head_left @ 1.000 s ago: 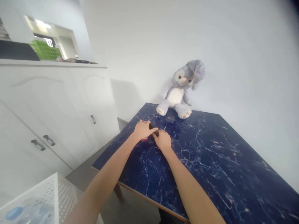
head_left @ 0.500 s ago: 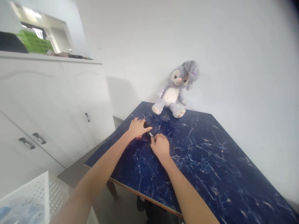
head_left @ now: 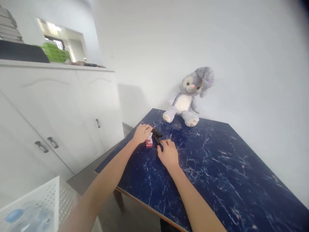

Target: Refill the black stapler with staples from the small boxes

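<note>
A black stapler (head_left: 157, 140) lies opened out on the blue marbled table, its upper arm swung apart from the base. My right hand (head_left: 169, 154) is closed around the stapler's near end, thumb along its side. Just left of it sits a small red-and-white staple box (head_left: 149, 143). My left hand (head_left: 142, 133) is at the box's far end, fingers curled and thumb against it; the fingertips are partly hidden. Whether loose staples are in the fingers is too small to see.
A grey plush toy (head_left: 184, 100) sits at the back of the table (head_left: 212, 167) against the wall. White cabinets (head_left: 60, 109) stand left, with a green basket (head_left: 56, 52) on top. A white perforated basket (head_left: 59, 203) is at lower left, below table height.
My left hand has let go of the stapler and moved to the staple box. The stapler now shows opened, still in my right hand. The view has shifted slightly left.
</note>
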A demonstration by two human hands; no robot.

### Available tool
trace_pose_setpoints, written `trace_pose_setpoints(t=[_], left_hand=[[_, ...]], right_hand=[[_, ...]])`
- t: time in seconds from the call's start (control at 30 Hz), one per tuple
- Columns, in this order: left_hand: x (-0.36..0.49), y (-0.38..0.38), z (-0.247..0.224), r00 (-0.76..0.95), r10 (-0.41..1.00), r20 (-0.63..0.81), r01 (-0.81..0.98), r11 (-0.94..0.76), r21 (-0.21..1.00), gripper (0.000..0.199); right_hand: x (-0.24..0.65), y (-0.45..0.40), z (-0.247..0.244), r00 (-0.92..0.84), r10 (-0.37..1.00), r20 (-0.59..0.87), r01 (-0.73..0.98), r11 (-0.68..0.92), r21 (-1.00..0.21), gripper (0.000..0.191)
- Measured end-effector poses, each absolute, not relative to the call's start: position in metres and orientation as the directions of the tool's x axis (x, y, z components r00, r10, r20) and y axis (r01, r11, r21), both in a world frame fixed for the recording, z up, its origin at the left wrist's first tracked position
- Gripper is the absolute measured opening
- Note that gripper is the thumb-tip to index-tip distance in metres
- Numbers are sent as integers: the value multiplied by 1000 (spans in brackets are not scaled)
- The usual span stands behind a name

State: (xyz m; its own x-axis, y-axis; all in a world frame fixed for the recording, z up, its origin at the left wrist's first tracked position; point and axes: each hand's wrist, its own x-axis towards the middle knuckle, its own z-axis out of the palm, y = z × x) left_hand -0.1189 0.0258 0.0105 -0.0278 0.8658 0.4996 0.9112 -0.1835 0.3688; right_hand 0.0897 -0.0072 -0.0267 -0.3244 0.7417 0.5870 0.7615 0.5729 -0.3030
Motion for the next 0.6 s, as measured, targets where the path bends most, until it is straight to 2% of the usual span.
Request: trace_pose_setpoints(t=[0.07,0.2,0.3,0.4,0.47,0.6], left_hand=[[-115,23,12,-22,874,485,924,-168,344,33],[-111,17,14,-100,932,347,958,-5,288,43],[-110,14,18,-144,941,306,963,62,262,37],[-108,12,24,-162,924,348,962,69,266,31],[-105,11,25,-183,889,420,950,49,310,32],[-100,12,23,-165,785,597,897,-132,422,39]], right_hand=[[91,-6,-31,-352,762,544,756,574,-315,25],[94,-3,-33,-391,775,495,747,582,-321,35],[94,-2,-32,-398,782,480,753,577,-315,40],[94,0,-31,-400,782,477,742,583,-332,34],[94,2,-32,-375,791,483,725,575,-379,27],[96,6,-34,-296,803,517,670,560,-487,20]])
